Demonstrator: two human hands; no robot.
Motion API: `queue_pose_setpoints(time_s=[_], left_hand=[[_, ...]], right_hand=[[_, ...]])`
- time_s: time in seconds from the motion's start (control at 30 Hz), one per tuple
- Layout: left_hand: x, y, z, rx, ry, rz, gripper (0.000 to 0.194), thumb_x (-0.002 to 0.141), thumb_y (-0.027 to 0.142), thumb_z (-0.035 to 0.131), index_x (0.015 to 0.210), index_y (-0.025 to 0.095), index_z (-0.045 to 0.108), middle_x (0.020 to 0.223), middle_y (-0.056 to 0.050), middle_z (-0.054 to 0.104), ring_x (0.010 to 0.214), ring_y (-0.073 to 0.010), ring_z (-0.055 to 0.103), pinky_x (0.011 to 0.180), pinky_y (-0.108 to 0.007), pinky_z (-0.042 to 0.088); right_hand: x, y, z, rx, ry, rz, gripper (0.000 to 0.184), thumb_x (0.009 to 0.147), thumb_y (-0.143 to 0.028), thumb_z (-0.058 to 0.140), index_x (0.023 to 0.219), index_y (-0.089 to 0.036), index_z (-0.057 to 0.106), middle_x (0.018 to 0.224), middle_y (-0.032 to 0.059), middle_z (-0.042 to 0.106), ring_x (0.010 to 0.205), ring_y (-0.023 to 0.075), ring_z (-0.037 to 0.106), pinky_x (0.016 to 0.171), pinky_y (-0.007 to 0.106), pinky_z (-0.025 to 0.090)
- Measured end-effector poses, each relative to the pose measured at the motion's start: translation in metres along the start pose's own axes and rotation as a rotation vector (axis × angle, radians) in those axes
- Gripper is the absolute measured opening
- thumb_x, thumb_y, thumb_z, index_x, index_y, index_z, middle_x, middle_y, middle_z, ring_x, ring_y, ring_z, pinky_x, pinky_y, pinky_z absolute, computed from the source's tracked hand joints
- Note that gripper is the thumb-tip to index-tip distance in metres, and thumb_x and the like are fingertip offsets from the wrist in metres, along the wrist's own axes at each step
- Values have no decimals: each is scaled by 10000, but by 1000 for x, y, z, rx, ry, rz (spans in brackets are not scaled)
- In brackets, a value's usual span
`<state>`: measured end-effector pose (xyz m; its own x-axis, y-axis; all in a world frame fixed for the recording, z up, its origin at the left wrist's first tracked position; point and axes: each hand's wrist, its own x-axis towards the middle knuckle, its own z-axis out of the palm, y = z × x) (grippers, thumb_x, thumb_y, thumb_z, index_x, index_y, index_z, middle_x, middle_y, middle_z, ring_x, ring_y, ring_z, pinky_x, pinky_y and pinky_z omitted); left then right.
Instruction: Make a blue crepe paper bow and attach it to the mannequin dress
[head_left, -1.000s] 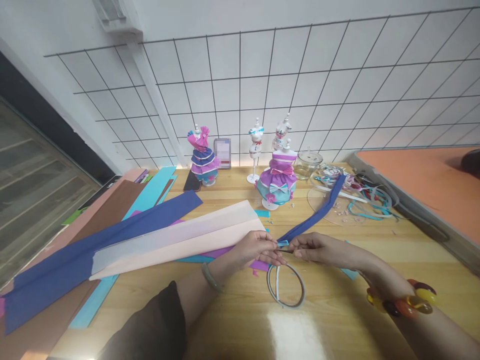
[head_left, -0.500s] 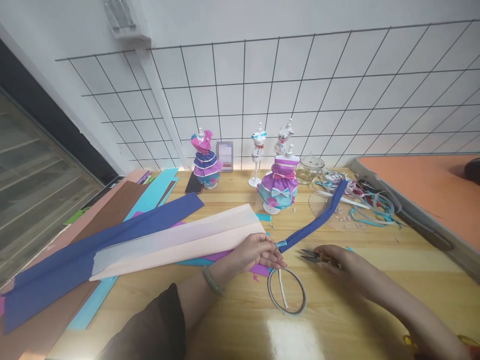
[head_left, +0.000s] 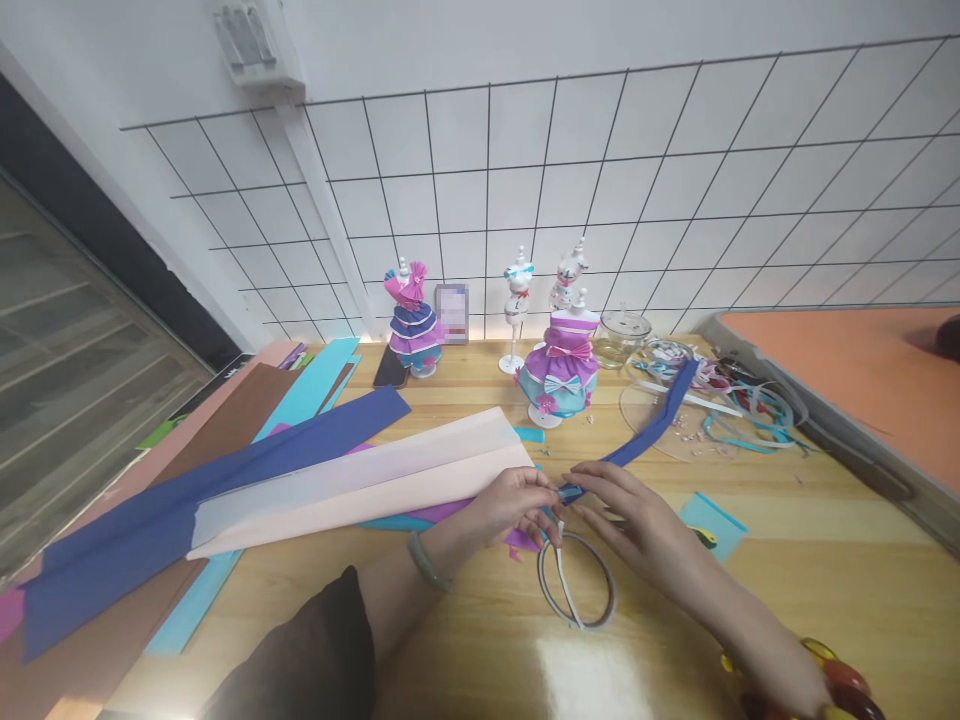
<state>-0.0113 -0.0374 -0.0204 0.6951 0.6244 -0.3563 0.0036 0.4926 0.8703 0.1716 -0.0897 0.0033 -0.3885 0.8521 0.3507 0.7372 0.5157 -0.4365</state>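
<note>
A long dark-blue crepe paper strip (head_left: 649, 437) lies across the table, its near end showing a small light-blue piece. My left hand (head_left: 521, 505) pinches that near end, thumb and fingers together. My right hand (head_left: 626, 510) has its fingertips on the same end from the right, thumb below and fingers above. Below the hands lies a roll of tape (head_left: 613, 590), with a white tail reaching up to my left hand. Scissors with a yellow-and-black handle (head_left: 703, 538) lie by my right wrist on a light-blue paper square (head_left: 731, 525); their blades are hidden.
Sheets of blue crepe paper (head_left: 135, 540), pale pink paper (head_left: 442, 490) and brown paper (head_left: 225, 430) spread over the left. Small dress forms, one in a purple dress (head_left: 566, 350), stand at the back. A glass jar (head_left: 622, 340) and tangled ribbons (head_left: 750, 415) sit back right.
My right hand has let go of the scissors, leaving them on the table, and has moved left to the end of the blue strip. My left hand has stayed there.
</note>
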Motion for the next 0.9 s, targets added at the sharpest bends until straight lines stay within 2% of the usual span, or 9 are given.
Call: queue_pose_setpoints(time_s=[0.1,0.2,0.4,0.6,0.77,0.9], left_hand=[[-1,1,0,18,-2,8,142,698,258,555,779,146,522,570,-7,597,428,-105,563,371,-173,355],[-1,1,0,2,-25,-2,149,686,254,566,780,144,533,580,-10,604,445,-110,573,372,-176,361],[2,-3,-4,-40,-69,-22,266,666,329,626,815,122,551,764,-74,645,506,-129,611,395,-183,394],[5,-9,-8,-56,-90,1,268,706,368,599,801,120,566,804,-83,650,513,-131,615,385,-189,388],[7,-11,-11,-109,-83,-16,236,674,322,635,775,119,570,646,-38,628,465,-126,593,402,-204,408],[8,-9,-12,-157,-83,-36,196,661,271,639,742,105,574,587,-26,615,444,-111,575,428,-205,423]], right_hand=[[10,-3,4,-38,-42,-92,268,902,-262,410,1087,-240,603,1027,102,627,928,213,592,757,370,480],[13,1,4,-120,-55,-130,252,902,-280,429,1037,-236,638,969,98,659,870,212,592,724,364,441],[11,7,0,-220,-137,-208,252,903,-269,443,1074,-267,628,941,69,671,848,193,557,698,334,358],[11,9,-3,-238,-160,-210,253,918,-257,407,1046,-250,625,943,68,665,874,202,552,724,349,346],[11,12,-5,-158,-216,-205,278,913,-254,417,1135,-258,583,983,64,658,881,201,557,731,352,376],[11,15,-5,-109,-206,-213,291,913,-242,414,1156,-252,572,994,75,659,886,203,570,730,352,405]])
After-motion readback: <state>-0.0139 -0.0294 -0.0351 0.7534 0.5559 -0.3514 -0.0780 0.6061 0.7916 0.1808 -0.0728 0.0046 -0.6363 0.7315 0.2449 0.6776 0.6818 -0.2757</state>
